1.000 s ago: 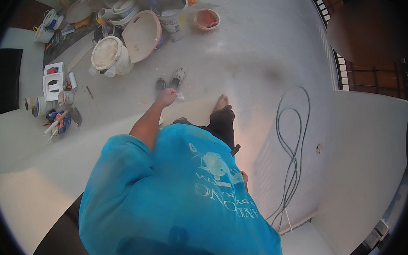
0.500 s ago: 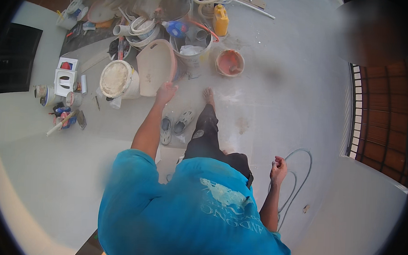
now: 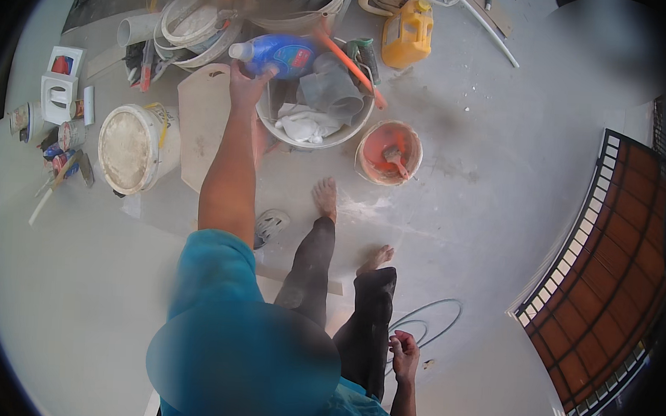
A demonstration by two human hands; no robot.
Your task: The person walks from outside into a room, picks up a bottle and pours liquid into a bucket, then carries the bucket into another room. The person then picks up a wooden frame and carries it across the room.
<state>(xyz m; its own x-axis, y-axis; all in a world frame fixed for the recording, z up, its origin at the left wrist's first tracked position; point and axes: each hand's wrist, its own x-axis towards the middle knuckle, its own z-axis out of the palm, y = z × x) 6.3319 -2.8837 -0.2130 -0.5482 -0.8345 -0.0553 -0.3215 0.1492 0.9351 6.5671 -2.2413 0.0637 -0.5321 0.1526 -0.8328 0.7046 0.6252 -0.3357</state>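
My left hand [image 3: 247,89] reaches far forward to a blue bottle [image 3: 282,55] with a white cap, its fingers closed about the neck end. The bottle lies over the left rim of a wide white bucket [image 3: 358,126]. Inside that bucket are a clear plastic container [image 3: 331,95] and crumpled white material [image 3: 306,124]. An orange handle [image 3: 351,68] slants across it. My right hand [image 3: 404,353] hangs low beside my right leg, fingers loosely curled and apart, with nothing visible in them.
To the left stand a lidded white bucket [image 3: 129,148] and a pinkish tub [image 3: 202,126]. A small bucket with a brush [image 3: 391,152] sits near my bare feet. Further off is a yellow jerrycan [image 3: 407,35]. A grey clog [image 3: 272,227] and a coiled hose [image 3: 448,319] lie on the floor.
I have stepped and leaned closer to the buckets. My left hand has moved from beside the pinkish tub to the blue bottle. My right hand still hangs at my side.
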